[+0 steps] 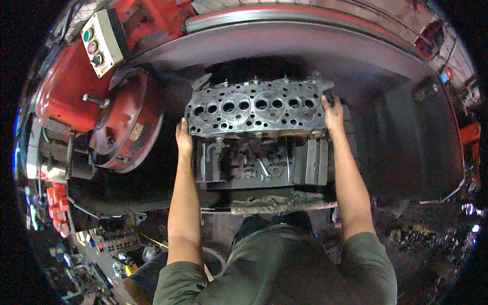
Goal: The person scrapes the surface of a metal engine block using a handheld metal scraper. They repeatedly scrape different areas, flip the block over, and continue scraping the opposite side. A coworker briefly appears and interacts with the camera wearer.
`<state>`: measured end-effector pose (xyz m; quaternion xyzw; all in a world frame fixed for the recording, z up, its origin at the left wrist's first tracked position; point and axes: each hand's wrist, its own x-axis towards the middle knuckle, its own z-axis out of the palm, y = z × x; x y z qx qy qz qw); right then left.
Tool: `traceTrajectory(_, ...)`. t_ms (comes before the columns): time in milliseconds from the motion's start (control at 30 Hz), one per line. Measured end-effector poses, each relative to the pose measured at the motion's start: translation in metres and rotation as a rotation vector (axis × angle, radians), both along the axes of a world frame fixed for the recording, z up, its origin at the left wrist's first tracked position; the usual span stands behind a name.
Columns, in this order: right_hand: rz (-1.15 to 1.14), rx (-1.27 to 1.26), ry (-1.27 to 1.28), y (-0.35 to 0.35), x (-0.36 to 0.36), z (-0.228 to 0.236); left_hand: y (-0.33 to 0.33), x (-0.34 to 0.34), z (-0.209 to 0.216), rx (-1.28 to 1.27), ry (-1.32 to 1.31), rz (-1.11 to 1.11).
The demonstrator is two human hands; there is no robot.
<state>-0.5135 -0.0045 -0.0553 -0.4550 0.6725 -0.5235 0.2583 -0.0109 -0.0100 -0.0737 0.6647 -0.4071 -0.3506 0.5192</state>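
A grey metal cylinder head (pixel 249 117) is in front of me, its flat face with a row of round ports turned up toward me. My left hand (pixel 184 136) grips its left end, and my right hand (pixel 332 113) is wrapped round its right end. Both arms reach straight forward. Below the cylinder head's near edge are dark metal blocks (pixel 317 161) on a machine bed. Between the blocks lie a wrench (pixel 265 169) and small loose parts. Whether the cylinder head rests on the blocks or hangs just above them, I cannot tell.
To the left stands a red machine housing with a round red wheel guard (pixel 133 122) and a lever handle (pixel 95 100). A control box (pixel 104 43) with coloured buttons sits above it. A crumpled rag (pixel 272 203) lies along the near edge. Assorted parts clutter the floor at lower left.
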Motion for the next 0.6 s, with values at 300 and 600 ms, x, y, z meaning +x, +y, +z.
traceTrajectory(300, -0.189, -0.304, 0.285, 0.172, 0.144, -0.012, 0.088, 0.014, 0.001, 0.137, -0.33, -0.22)
traceTrajectory(600, 0.212, 0.364, 0.519, 0.067, 0.193, -0.268, 0.108, 0.0, 0.006, 0.252, -0.906, -0.304)
